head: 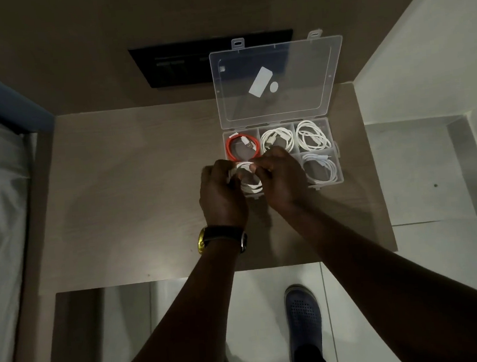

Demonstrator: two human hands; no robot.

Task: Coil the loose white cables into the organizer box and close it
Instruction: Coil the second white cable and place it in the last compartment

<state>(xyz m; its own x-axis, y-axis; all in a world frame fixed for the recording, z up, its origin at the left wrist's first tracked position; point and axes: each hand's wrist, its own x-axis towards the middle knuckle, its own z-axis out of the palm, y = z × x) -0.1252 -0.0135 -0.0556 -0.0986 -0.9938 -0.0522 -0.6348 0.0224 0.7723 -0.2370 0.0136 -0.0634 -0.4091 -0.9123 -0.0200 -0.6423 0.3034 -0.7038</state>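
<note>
Both the left hand (223, 195) and right hand (278, 177) pinch a coiled white cable (249, 177) over the clear plastic compartmented organizer box (282, 157), apparently keeping its loops from springing apart.

Both hands cover the organizer box's (280, 160) 2 near-left compartments; the held white cable (248, 180) shows only partly between fingers (254, 167).

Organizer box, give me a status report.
Left hand and right hand both on white cable coil at front compartments. Organizer box lid open. Nothing obstructing.

No legible text; the lid (278, 80) stickers look blank.
</note>
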